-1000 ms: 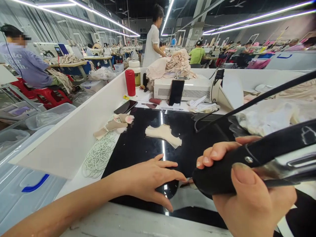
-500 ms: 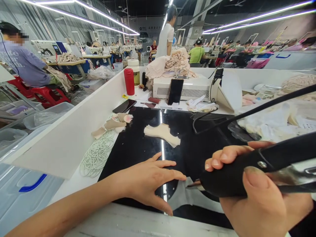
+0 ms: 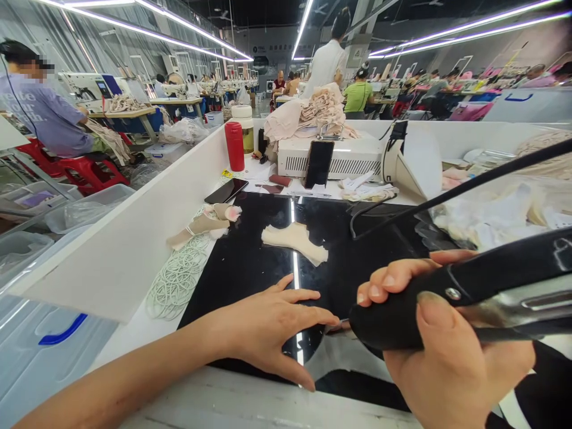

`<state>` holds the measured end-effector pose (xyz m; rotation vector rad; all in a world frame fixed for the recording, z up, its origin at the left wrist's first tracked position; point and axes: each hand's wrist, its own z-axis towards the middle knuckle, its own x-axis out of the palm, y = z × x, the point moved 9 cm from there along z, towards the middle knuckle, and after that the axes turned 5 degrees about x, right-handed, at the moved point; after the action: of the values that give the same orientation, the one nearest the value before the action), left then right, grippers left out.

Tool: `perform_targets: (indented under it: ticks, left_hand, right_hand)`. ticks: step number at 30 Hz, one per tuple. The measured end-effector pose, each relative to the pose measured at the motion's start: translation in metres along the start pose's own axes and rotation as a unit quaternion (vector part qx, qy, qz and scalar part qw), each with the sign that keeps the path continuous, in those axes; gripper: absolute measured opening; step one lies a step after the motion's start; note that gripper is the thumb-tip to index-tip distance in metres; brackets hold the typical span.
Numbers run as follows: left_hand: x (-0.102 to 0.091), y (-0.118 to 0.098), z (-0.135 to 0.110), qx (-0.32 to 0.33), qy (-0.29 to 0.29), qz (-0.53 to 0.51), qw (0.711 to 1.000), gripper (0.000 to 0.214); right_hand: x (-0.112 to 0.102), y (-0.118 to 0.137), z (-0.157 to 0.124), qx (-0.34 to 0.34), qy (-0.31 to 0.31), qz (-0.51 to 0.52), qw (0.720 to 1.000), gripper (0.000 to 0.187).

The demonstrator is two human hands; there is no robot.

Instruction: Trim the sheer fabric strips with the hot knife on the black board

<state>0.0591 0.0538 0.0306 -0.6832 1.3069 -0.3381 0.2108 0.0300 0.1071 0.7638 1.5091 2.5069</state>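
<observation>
My left hand [image 3: 268, 325] lies palm down with spread fingers on the black glossy board [image 3: 243, 268]. Its index fingertip touches a thin greyish piece of cloth [image 3: 346, 357], partly hidden beneath my right hand and the tool. My right hand [image 3: 456, 369] is wrapped round a black hand-held tool [image 3: 388, 322] with a metal lever along its side. The tool's short metal tip meets the cloth right beside my left index fingertip; its exact contact is hard to make out. Beyond my left hand, a small cream fabric piece [image 3: 295, 239] lies on the board.
Pale green elastic loops [image 3: 174, 280] and beige fabric rolls [image 3: 201, 223] lie left. Behind are a phone [image 3: 226, 190], a red bottle [image 3: 235, 146] and a white box [image 3: 348, 158] bearing fabric. A dark cable [image 3: 473, 182] crosses on the right. White walls [image 3: 120, 238] edge the table.
My right hand and the tool have shifted left, bringing the tip up to my left index finger. My left hand stays almost still. A person in white at the back has moved right.
</observation>
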Motion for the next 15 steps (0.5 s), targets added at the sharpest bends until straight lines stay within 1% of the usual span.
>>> perform_targets:
  ticks: [9,15]
  left_hand:
    - [0.0,0.0,0.001,-0.001,0.003,0.013,1.0,0.078]
    - [0.0,0.0,0.001,-0.001,0.003,0.014,1.0,0.079]
  right_hand:
    - [0.007,0.004,-0.01,0.01,0.026,0.031,0.999,0.04]
    - [0.009,0.004,-0.012,0.015,0.033,0.015,0.999,0.037]
